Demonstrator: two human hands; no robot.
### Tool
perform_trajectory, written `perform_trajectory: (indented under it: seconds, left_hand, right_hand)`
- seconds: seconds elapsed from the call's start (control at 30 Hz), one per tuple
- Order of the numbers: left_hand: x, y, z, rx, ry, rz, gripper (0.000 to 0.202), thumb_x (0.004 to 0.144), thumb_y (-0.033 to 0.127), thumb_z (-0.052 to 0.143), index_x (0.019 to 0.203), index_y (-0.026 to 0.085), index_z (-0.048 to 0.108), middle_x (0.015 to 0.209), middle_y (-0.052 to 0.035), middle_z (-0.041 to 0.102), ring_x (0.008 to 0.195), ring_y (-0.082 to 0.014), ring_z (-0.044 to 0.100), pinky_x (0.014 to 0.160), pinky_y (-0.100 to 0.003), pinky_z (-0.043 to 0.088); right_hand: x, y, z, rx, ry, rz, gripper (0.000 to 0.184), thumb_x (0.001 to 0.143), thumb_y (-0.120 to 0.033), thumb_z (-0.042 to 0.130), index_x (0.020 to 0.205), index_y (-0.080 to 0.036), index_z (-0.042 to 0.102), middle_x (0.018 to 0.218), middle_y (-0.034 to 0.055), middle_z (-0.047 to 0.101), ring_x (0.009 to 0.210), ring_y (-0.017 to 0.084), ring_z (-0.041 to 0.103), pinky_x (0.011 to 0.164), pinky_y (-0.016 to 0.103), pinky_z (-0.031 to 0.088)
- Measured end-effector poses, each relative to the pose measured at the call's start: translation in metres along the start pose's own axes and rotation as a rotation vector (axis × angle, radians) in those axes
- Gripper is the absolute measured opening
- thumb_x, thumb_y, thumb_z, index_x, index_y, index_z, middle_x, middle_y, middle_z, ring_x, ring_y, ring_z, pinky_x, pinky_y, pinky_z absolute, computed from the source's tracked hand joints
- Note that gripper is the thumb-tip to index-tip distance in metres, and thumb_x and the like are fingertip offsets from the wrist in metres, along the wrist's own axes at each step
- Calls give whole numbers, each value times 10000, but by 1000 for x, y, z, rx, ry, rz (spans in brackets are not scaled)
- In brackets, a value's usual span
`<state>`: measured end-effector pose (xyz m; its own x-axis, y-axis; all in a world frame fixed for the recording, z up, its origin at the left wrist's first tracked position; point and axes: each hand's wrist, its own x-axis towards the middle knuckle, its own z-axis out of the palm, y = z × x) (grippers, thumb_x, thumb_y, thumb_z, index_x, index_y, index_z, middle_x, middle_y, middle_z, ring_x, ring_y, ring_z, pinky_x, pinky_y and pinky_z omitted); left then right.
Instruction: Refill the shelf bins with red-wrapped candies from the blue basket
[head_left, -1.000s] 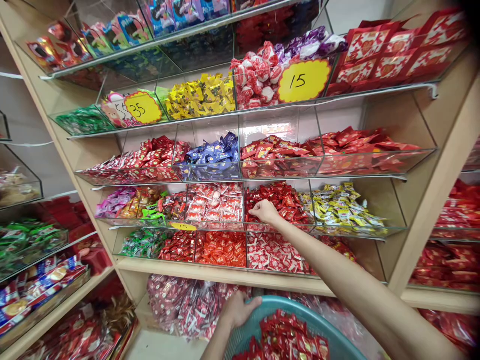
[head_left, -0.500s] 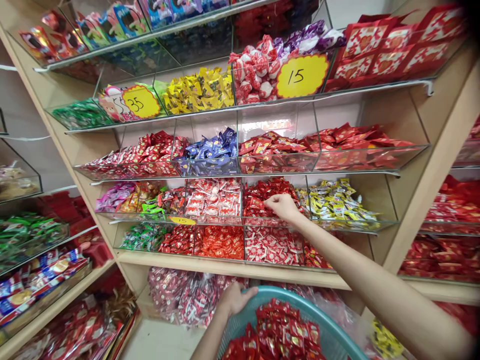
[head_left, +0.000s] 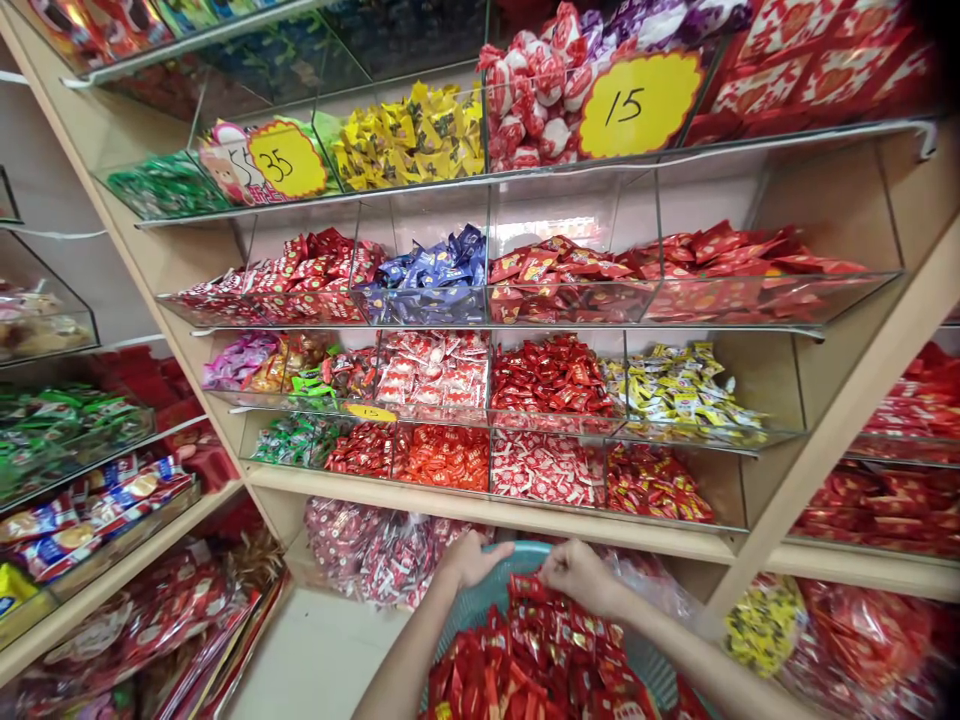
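My left hand (head_left: 469,562) is closed on the far left rim of a teal plastic basket (head_left: 459,622), its thumb lying along the edge. Red-wrapped candies (head_left: 540,665) are heaped inside the basket. Over the far side of this heap, my right hand (head_left: 581,577) is closed in a pinch, with a red candy packet (head_left: 527,588) at its fingertips. Ahead, on the shelf above, a clear bin holds similar red candies (head_left: 551,375).
Sloping clear bins of wrapped candies fill the wooden shelves (head_left: 480,507) in front. Yellow price cards (head_left: 641,103) hang on some bins. Bagged candies (head_left: 375,550) lie under the lowest shelf, and a side shelf (head_left: 112,555) stands to the left.
My right hand has moved from the red candy bin down to the basket. My left hand stays on the rim. The view has shifted slightly closer and lower.
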<state>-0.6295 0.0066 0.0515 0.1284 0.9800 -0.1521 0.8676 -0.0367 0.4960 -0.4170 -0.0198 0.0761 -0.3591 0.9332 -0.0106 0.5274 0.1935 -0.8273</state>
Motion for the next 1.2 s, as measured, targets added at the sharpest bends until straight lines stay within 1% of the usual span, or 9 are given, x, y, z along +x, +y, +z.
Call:
perform_trajectory:
  seconds: [0.17, 0.33, 0.47, 0.53, 0.63, 0.77, 0.83, 0.97, 1.2]
  left_hand:
    - [0, -3, 2, 14, 25, 3, 770, 706, 830, 345, 744, 138, 680, 768, -102, 694, 682, -215, 609, 553, -261, 326]
    - [2, -6, 6, 19, 42, -14, 746, 713, 819, 358, 729, 141, 670, 735, -98, 691, 664, -214, 609, 543, -256, 317]
    - [1, -5, 5, 10, 40, -9, 728, 730, 805, 359, 761, 149, 671, 758, -100, 698, 690, -226, 622, 536, -257, 317]
    - [-1, -3, 3, 12, 34, -5, 727, 738, 802, 349, 768, 151, 671, 770, -104, 700, 690, -228, 624, 535, -259, 316]
    - [-3, -1, 1, 29, 30, -13, 739, 740, 805, 333, 743, 147, 667, 759, -118, 697, 675, -233, 624, 535, -266, 313]
    - [-2, 1, 1, 4, 19, -36, 733, 726, 811, 358, 761, 145, 663, 766, -119, 697, 679, -228, 626, 545, -263, 322]
    - [-2, 1, 0, 1, 12, -28, 717, 738, 797, 361, 757, 147, 663, 766, -112, 698, 675, -217, 622, 547, -259, 323]
    - [-3, 3, -4, 15, -14, -3, 687, 782, 756, 337, 687, 158, 661, 714, -89, 690, 643, -199, 603, 523, -252, 300]
    - [-4, 4, -6, 16, -6, -19, 652, 786, 729, 364, 706, 160, 673, 739, -84, 693, 656, -201, 603, 500, -252, 279]
  right_hand:
    - [4, 15, 33, -144, 10, 8, 151, 610, -156, 509, 510, -167, 623, 535, -6, 623, 579, 146, 560, 553, 232, 380]
    - [3, 14, 35, -268, 97, 6, 130, 679, -206, 557, 589, -167, 643, 633, 12, 661, 657, 170, 587, 593, 252, 384]
    - [10, -21, -3, -199, 129, -89, 205, 740, -294, 571, 597, -170, 652, 620, 21, 660, 634, 172, 591, 584, 251, 392]
    - [18, -52, -35, -144, 147, -213, 255, 781, -326, 538, 616, -173, 659, 648, 28, 674, 652, 172, 602, 610, 251, 413]
    - [39, -100, -86, -149, 278, -382, 266, 797, -362, 530, 666, -180, 673, 723, 42, 700, 708, 183, 623, 679, 269, 438]
    - [88, -135, -127, -152, 418, -357, 211, 757, -335, 584, 661, -175, 681, 720, 47, 716, 681, 185, 637, 669, 272, 452]
    - [114, -140, -132, -150, 444, -282, 175, 732, -300, 614, 636, -172, 685, 702, 48, 719, 683, 187, 645, 657, 265, 451]
    - [153, -144, -124, -162, 475, -182, 135, 702, -276, 658, 623, -179, 709, 696, 45, 725, 729, 196, 658, 650, 257, 443]
    - [173, -150, -113, -142, 465, -169, 119, 679, -278, 682, 607, -194, 723, 667, 20, 723, 704, 173, 658, 639, 236, 441]
